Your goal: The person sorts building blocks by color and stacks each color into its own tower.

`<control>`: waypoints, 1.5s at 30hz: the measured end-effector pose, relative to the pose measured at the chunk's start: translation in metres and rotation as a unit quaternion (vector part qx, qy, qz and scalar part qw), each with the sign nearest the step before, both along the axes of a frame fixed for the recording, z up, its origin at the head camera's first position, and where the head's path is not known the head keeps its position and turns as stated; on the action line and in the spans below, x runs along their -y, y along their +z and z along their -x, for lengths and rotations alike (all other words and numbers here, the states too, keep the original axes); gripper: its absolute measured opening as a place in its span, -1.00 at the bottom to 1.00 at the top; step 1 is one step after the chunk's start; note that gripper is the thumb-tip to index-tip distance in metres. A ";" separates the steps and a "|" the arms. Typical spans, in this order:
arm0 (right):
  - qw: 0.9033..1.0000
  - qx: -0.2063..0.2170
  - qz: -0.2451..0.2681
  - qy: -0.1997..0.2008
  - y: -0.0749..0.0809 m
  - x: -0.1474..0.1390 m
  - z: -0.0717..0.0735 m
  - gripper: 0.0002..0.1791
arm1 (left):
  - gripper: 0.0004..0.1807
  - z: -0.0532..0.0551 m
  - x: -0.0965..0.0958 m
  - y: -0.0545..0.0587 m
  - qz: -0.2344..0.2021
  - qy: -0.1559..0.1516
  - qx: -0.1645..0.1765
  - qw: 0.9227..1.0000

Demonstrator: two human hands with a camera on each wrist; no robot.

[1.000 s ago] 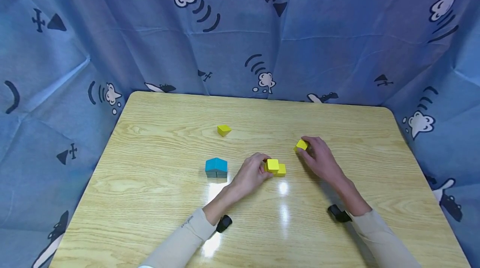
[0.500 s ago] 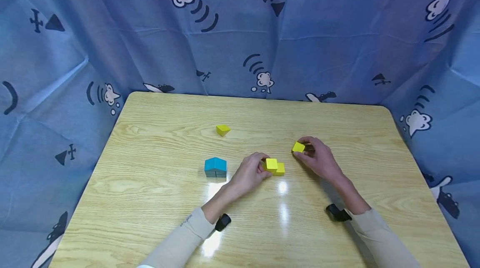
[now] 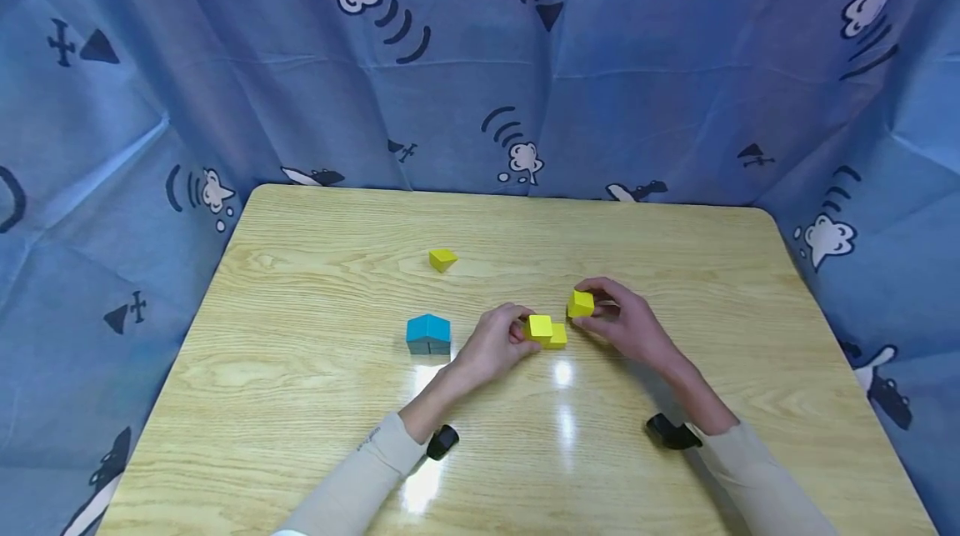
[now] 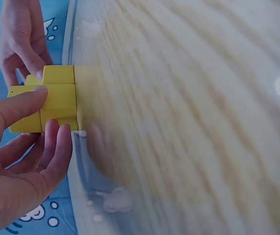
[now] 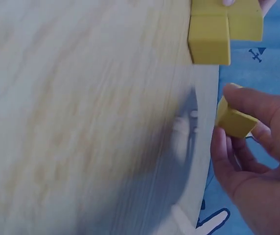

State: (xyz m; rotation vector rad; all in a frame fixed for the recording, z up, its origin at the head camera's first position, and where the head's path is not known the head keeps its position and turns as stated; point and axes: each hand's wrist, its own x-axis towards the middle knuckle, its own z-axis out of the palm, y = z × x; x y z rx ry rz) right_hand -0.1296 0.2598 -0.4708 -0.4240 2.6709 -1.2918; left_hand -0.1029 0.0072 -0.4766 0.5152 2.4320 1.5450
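My left hand (image 3: 497,346) pinches the upper yellow cube (image 3: 539,327) of a small stack between thumb and fingers. That cube sits on another yellow cube (image 4: 59,105), and a further yellow cube (image 5: 209,40) stands on the table against the lower one's right side. To the right of the stack, my right hand (image 3: 628,323) grips a yellow block (image 5: 236,122) by its fingertips. In the right wrist view this block is tilted and held apart from the stack, with a gap between them.
Blue blocks (image 3: 429,333) stand side by side left of the stack, with a peaked outline. Farther back lies a yellow wedge-shaped block (image 3: 442,259). The wooden table (image 3: 315,269) ends at a blue patterned curtain (image 3: 450,61).
My right hand has moved left with its yellow block, closer to the stack, and the block has turned slightly. My left hand stays on the upper cube. The head view has shifted slightly.
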 end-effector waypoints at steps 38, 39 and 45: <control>0.993 -0.034 0.019 0.115 0.008 0.020 -0.018 -0.51 | -0.57 0.006 0.003 -0.005 -0.005 -0.010 0.023 1.000; 0.993 -0.032 0.019 0.114 0.007 0.019 -0.018 -0.51 | -0.57 0.006 0.003 -0.005 -0.004 -0.010 0.023 1.000; 0.993 -0.032 0.016 0.111 0.006 0.017 -0.019 -0.54 | -0.58 0.006 0.002 -0.004 -0.003 -0.015 0.024 1.000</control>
